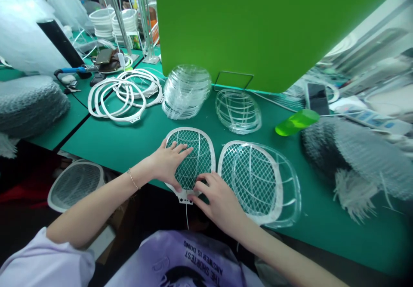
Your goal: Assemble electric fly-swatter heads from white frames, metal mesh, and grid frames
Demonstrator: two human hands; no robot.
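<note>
White mesh frame (190,163): where does it lie?

At the near edge of the green table (138,143), its tabbed end toward the wearer; a thin white wire (186,216) hangs below the tab.

How are the hands placed?

The left hand (167,163) lies over the left rim, fingers spread wide across the mesh, thumb near the lower rim. The right hand (217,196) has its fingers bent narrowly at the lower right rim, beside the tab; whether they pinch anything, one cannot tell.

What crowds the work?

Just to the right, a second mesh frame (226,160), partly overlapped by a clear ring (297,192). Beyond, a tall stack of clear frames (187,91) and, right of it, a lower clear stack (238,111). Loose white rings (131,100) overlap one another at the left.

And the outer field?

A green panel (226,29) rises behind the stacks, blocking the view past it. A green cylinder (294,123) lies at the right, near a grey mesh pile (364,153); another heap of mesh (29,106) occupies the far left, with a blue-handled tool (72,70) behind.
</note>
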